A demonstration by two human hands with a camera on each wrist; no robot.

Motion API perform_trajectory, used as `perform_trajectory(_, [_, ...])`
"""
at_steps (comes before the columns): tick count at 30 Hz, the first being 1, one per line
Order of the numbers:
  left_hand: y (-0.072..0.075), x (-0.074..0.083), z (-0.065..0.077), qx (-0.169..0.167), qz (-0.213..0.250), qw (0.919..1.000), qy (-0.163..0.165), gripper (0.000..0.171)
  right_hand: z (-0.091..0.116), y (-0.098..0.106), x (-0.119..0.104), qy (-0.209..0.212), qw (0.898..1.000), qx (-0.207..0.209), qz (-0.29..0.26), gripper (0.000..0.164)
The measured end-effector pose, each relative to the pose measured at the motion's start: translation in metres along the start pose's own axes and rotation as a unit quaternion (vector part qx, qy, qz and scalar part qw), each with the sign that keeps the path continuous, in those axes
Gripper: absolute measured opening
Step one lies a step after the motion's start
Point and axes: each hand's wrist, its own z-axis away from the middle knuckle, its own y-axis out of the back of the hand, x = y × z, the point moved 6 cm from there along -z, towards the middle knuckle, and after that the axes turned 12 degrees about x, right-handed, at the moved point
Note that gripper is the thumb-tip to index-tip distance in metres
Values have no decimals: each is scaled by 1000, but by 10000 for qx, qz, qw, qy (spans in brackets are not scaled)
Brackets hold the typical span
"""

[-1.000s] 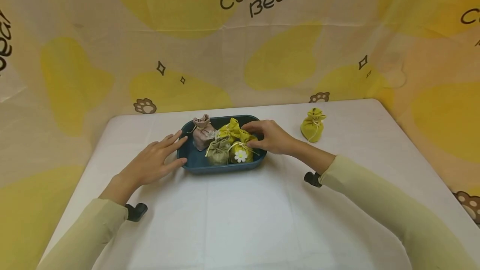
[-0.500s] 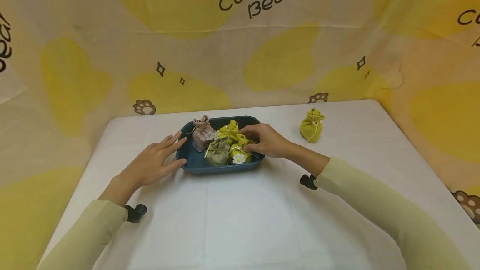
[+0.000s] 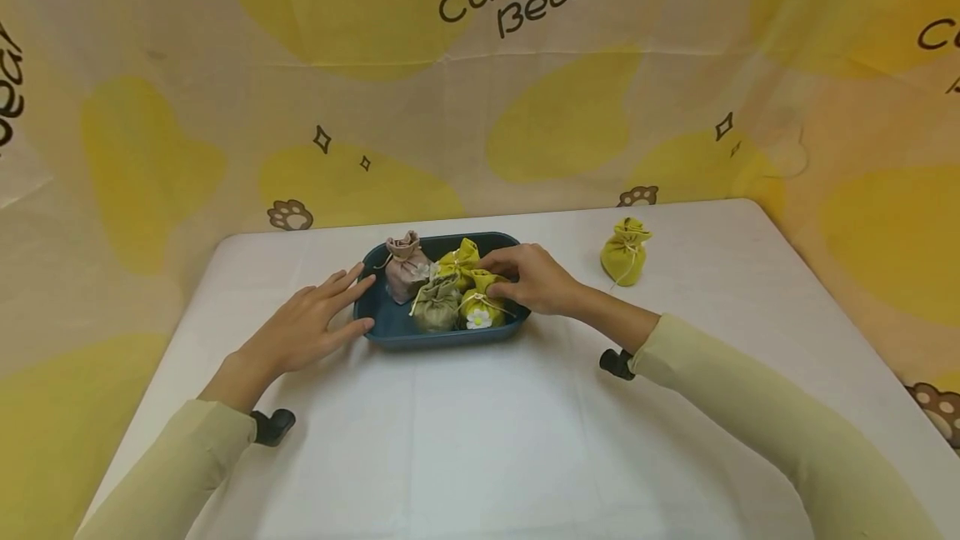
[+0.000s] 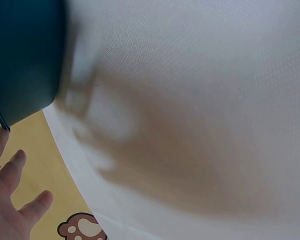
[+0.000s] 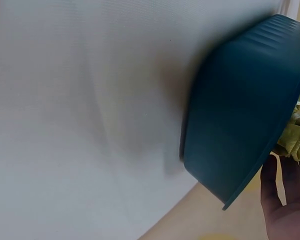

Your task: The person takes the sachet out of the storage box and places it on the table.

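Observation:
A dark blue oval tray holds several small drawstring pouches. My left hand rests its straight, spread fingertips on the tray's left rim; the left wrist view shows that hand's fingers beside the tray wall. At the tray's right end, my right hand pinches the top of a yellow-green pouch with a white flower on it. Behind that pouch stands a second yellow-green pouch. To its left are a grey-green pouch and a mauve pouch.
Another yellow-green pouch stands upright on the white table, to the right of the tray. A printed yellow cloth hangs behind the table's far edge.
My right hand has shifted slightly left and toward me, with the flowered pouch's top between its fingers, then stayed nearly still. The left hand has kept its place on the tray.

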Motion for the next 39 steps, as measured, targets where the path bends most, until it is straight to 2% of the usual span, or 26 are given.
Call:
perform_trajectory(6, [-1,1,-1,10,-22,10000,-25,70,0,6,-4,258,9996,117,-19,31])
perform_trajectory(13, [-1,1,0,-1,-19,10000,-2,70,-2,10,-7,316,9994,156,59,29])
perform_trajectory(21, [-2,2,0,31,-13,10000,-32,70,-6,26,-16,418,9984,388,67,29])
perform_trajectory(33, [-1,2,0,25,-11,10000,-11,69,-10,70,-31,389,9969,646,236,31])
perform_trajectory(39, [0,1,0,17,-13,10000,-5,70,-11,100,-28,425,9941,901,428,31])
